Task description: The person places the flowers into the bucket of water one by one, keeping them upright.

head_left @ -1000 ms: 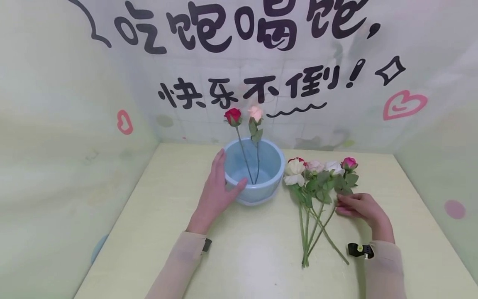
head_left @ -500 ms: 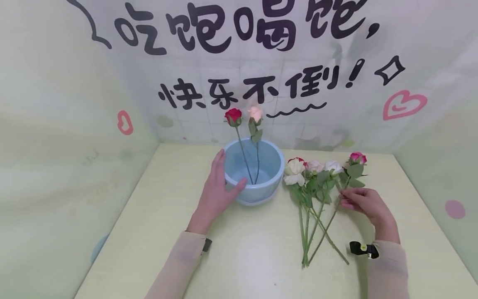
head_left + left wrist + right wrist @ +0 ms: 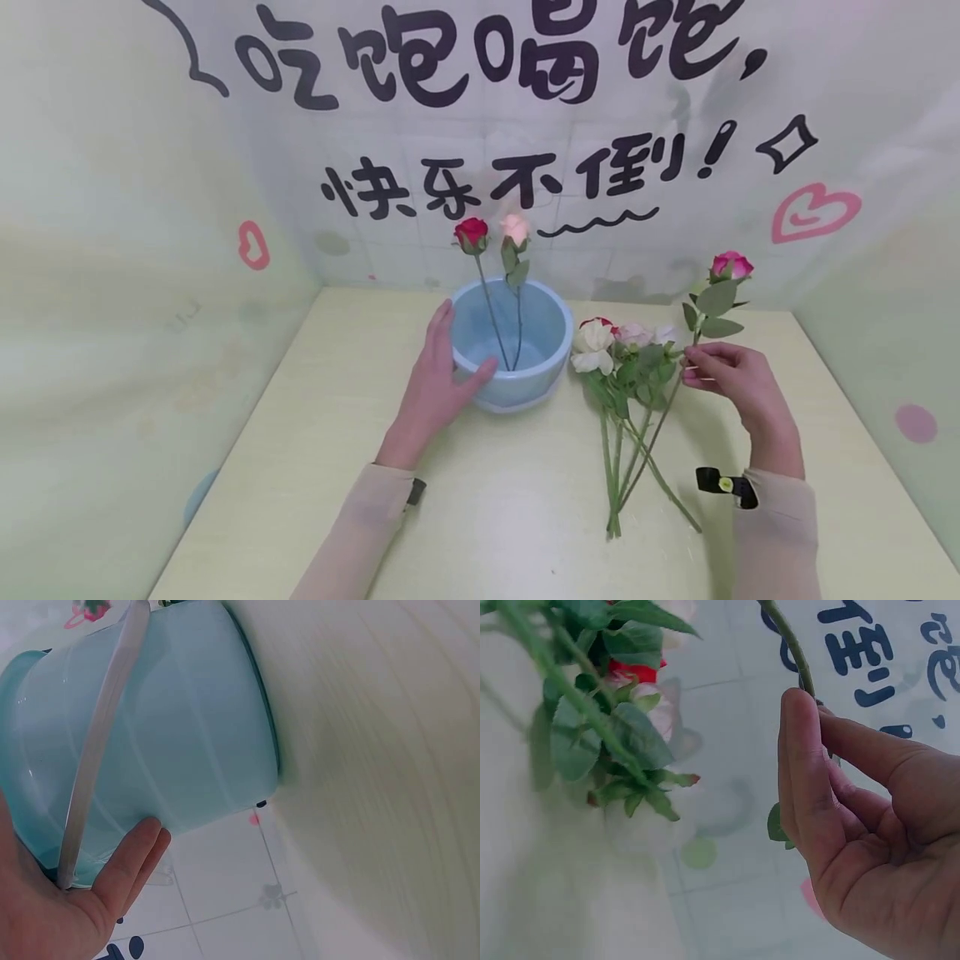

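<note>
My left hand point(image 3: 435, 375) holds the side of a light blue bucket point(image 3: 517, 388), its thumb over the front rim. In the left wrist view, straight fingers lie along the bucket's wall beside a pale handle point(image 3: 97, 742). A red rose point(image 3: 472, 235) and a pale pink rose point(image 3: 515, 228) stand inside it, stems leaning on the wall. On the right, my right hand point(image 3: 738, 387) pinches the stem of a bright pink rose point(image 3: 731, 266) below its leaves. That rose is raised and tilted, its lower stem crossing other stems.
Several cream, white, pale pink and red roses point(image 3: 595, 346) lie in a loose bunch between bucket and right hand, stems pointing to the front. The pale table point(image 3: 337, 400) is enclosed by printed cloth walls point(image 3: 150, 250) at the back and sides.
My right hand has lifted the bright pink rose up and slightly right, its head leaving the bunch. My left hand and the bucket stay where they were.
</note>
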The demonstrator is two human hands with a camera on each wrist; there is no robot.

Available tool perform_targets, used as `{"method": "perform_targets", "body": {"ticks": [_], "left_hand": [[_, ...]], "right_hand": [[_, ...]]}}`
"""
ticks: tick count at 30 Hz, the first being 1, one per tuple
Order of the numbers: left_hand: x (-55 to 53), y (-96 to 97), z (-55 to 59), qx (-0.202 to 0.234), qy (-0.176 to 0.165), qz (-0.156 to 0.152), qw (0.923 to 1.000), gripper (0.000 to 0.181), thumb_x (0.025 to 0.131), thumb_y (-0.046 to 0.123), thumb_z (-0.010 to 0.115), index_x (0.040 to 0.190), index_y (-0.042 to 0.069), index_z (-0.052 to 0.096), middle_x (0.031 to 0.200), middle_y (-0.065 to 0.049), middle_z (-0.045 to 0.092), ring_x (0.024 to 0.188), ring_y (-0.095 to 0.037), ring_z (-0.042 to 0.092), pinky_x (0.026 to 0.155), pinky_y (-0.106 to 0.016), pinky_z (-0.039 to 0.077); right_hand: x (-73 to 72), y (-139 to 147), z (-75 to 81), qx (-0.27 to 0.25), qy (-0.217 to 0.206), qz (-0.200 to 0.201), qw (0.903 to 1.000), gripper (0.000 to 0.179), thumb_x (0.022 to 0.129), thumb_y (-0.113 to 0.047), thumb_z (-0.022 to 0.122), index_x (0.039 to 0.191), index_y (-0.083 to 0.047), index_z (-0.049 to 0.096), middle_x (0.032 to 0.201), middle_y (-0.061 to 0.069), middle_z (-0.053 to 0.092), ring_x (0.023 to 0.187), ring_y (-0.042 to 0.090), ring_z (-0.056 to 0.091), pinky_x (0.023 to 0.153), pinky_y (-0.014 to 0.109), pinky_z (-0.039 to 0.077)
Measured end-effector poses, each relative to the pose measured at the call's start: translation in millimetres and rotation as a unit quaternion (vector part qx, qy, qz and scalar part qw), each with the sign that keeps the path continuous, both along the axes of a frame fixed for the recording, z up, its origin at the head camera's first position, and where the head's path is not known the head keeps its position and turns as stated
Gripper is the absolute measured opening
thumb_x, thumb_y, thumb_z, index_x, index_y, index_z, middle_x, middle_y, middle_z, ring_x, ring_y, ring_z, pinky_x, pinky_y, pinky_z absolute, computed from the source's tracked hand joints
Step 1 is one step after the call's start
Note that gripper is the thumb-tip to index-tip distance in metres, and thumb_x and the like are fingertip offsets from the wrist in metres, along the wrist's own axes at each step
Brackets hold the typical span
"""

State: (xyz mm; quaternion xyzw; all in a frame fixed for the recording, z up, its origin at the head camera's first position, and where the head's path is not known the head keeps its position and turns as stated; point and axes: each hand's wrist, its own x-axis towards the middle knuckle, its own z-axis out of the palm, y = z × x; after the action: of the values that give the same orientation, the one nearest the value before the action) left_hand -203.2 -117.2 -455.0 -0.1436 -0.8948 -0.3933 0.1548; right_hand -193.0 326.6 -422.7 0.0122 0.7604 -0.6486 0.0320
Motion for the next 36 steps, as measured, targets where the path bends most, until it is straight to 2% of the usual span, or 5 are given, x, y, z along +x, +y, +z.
{"method": "perform_targets", "body": {"ticks": [5, 13, 23, 28, 36], "left_hand": [[1.2, -0.4, 1.3, -0.001, -0.001, -0.002, 1.0, 0.103, 0.095, 0.072, 0.059, 0.17, 0.018, 0.014, 0.176, 0.012, 0.008, 0.146, -0.035, 0.045, 0.105, -0.057, 0.052], [1.9, -0.6, 1.8, -0.004, -0.004, -0.003, 1.0, 0.105, 0.095, 0.072, 0.059, 0.17, 0.013, 0.016, 0.176, 0.011, 0.006, 0.148, -0.034, 0.043, 0.107, -0.057, 0.051], [1.1, 0.5, -0.8, -0.003, -0.007, 0.003, 1.0, 0.105, 0.094, 0.074, 0.058, 0.171, 0.017, 0.014, 0.176, 0.013, 0.007, 0.148, -0.033, 0.043, 0.106, -0.056, 0.052], [1.0, 0.1, -1.5, -0.008, -0.005, 0.004, 0.9999, 0.105, 0.095, 0.074, 0.057, 0.17, 0.016, 0.015, 0.176, 0.011, 0.007, 0.148, -0.033, 0.043, 0.106, -0.055, 0.051], [1.5, -0.6, -0.9, -0.008, -0.002, 0.004, 1.0, 0.105, 0.095, 0.074, 0.057, 0.171, 0.016, 0.014, 0.176, 0.011, 0.007, 0.15, -0.031, 0.041, 0.109, -0.055, 0.05]], "right_hand": [[-1.8, -14.7, 30.1, -0.04, 0.051, -0.015, 0.9978, 0.007, 0.102, -0.014, 0.071, 0.106, -0.009, 0.073, 0.092, -0.002, 0.077, 0.079, 0.01, 0.075, 0.076, 0.025, 0.063], [-12.6, -48.7, 75.1, -0.068, 0.117, -0.039, 0.99, 0.018, 0.098, -0.018, 0.077, 0.11, -0.004, 0.074, 0.092, 0.001, 0.077, 0.075, 0.012, 0.074, 0.075, 0.023, 0.062], [-23.4, -86.6, 117.9, -0.177, 0.202, -0.045, 0.9622, 0.021, 0.094, -0.009, 0.08, 0.108, 0.006, 0.075, 0.09, 0.01, 0.077, 0.069, 0.018, 0.073, 0.072, 0.027, 0.063], [-27.9, -101.1, 133.5, -0.226, 0.211, -0.018, 0.9508, 0.021, 0.093, -0.006, 0.079, 0.108, 0.009, 0.074, 0.09, 0.014, 0.076, 0.069, 0.02, 0.071, 0.072, 0.028, 0.064], [-37.2, -122.3, 142.2, -0.234, 0.233, -0.007, 0.9438, 0.022, 0.093, -0.005, 0.08, 0.107, 0.011, 0.074, 0.088, 0.014, 0.076, 0.067, 0.021, 0.071, 0.072, 0.029, 0.064]]}}
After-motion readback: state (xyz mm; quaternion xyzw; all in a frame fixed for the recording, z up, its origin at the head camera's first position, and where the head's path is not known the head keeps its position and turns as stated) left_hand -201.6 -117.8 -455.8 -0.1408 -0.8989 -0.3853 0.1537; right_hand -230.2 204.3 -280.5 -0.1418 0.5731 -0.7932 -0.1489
